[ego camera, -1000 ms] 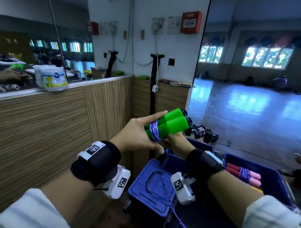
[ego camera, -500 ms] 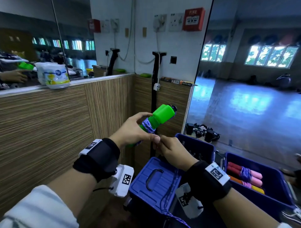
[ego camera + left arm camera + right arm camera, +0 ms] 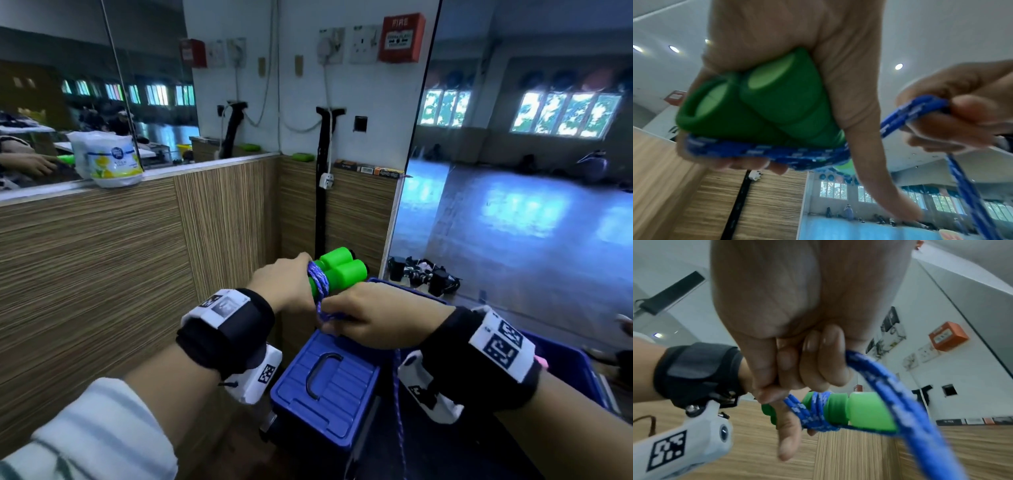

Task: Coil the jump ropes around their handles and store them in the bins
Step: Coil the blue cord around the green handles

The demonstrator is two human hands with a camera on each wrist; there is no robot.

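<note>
My left hand (image 3: 286,282) grips two green jump-rope handles (image 3: 339,270) side by side, their ends pointing away from me; the handles (image 3: 760,104) fill the left wrist view. Several turns of blue-and-white rope (image 3: 318,282) circle the handles (image 3: 849,410) next to my left fingers. My right hand (image 3: 370,318) sits just right of and below the handles and pinches the rope (image 3: 869,368) in curled fingers. The free rope (image 3: 399,404) hangs down from that hand past the blue case. A blue bin (image 3: 568,363) lies at the right, mostly hidden behind my right wrist.
A blue lidded case with a black handle (image 3: 325,380) stands directly below my hands. A wood-panelled wall (image 3: 102,257) runs along the left with a mirror above it. A black pole (image 3: 322,192) leans in the corner. Dark gear (image 3: 424,277) lies on the floor beyond.
The handles swung from pointing up to lying lower and more level. My right hand came round from under the handles to their right side, drawing the rope with it.
</note>
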